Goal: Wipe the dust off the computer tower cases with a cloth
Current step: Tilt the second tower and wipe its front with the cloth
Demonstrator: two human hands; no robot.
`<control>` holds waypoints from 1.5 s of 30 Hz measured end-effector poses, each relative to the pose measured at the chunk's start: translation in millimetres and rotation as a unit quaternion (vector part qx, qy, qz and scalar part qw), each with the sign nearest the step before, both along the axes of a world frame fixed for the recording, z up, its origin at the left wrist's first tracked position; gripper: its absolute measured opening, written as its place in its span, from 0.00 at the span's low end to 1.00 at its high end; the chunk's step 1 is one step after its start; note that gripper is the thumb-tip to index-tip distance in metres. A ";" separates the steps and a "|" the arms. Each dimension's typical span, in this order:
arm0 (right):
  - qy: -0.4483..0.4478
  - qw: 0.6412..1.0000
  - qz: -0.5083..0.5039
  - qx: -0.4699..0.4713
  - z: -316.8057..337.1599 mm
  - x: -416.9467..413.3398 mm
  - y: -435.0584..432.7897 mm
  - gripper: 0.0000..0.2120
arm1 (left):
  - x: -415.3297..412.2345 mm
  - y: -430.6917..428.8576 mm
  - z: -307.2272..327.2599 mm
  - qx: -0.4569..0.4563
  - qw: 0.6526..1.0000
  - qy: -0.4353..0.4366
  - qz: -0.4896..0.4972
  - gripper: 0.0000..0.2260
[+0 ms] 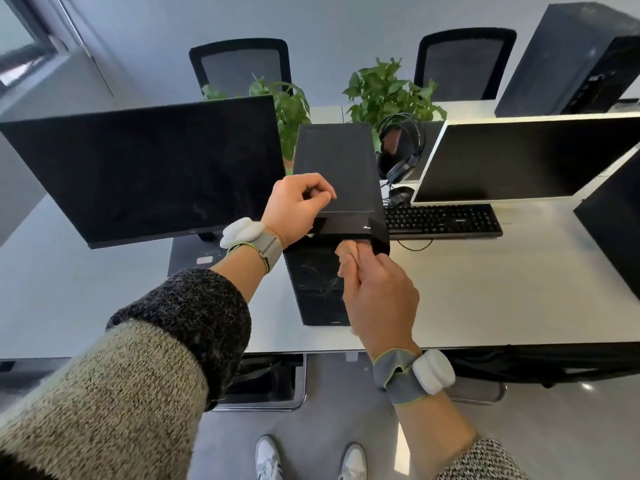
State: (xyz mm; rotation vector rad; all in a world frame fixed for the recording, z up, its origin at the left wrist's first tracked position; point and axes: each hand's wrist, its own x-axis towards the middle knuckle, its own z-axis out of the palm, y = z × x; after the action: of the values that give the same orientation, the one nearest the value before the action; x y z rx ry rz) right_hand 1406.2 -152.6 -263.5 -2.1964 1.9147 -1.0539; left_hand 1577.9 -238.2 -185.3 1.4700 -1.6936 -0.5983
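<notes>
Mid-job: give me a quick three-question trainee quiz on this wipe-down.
1. Multiple choice: which hand holds the cloth? A) left B) right C) neither
2. True or false: the headphones lie on the keyboard.
3. Fill in: the left hand rests on the ____ of the tower.

Key: 1) B, the right hand, which has the cloth at the tower's front upper edge. 2) False, they sit behind the keyboard, beside the tower. 3) top.
</notes>
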 end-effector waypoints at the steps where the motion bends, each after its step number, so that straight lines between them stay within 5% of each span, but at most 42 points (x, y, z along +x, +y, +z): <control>1: 0.000 1.000 -0.003 0.003 3.4 9.0 -0.9 0.14 | 4.3 -1.5 1.5 0.005 1.000 0.027 -0.003 0.08; 12: 0.011 0.999 0.041 0.034 6.7 64.5 8.6 0.16 | 4.6 -7.1 -1.0 0.015 0.999 0.041 -0.032 0.10; 21: 0.008 0.991 -0.121 0.050 6.8 19.1 8.6 0.13 | 1.3 -12.4 -13.4 -0.013 0.997 -0.064 -0.048 0.09; 27: -0.055 0.997 -0.044 0.031 0.4 76.9 19.8 0.20 | -2.7 -16.4 -16.5 -0.035 0.990 -0.120 -0.069 0.08; 32: -0.040 0.997 -0.057 0.035 1.1 32.1 15.5 0.15 | -4.5 -12.9 -15.6 -0.035 0.987 -0.147 -0.063 0.08; 39: -0.200 0.977 -0.055 0.055 -5.1 24.2 5.1 0.14 | -10.1 -10.4 -12.2 0.007 0.983 -0.180 -0.035 0.08; 45: -0.169 0.982 0.038 0.079 3.9 40.2 6.5 0.16 | -13.3 -7.5 -9.5 0.020 0.982 -0.187 -0.031 0.11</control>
State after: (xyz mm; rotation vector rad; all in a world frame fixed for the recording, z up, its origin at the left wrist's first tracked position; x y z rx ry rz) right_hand 1446.4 -146.1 -259.5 -1.8498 1.6911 -1.1325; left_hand 1564.6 -245.7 -194.8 1.6412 -2.0289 -0.4077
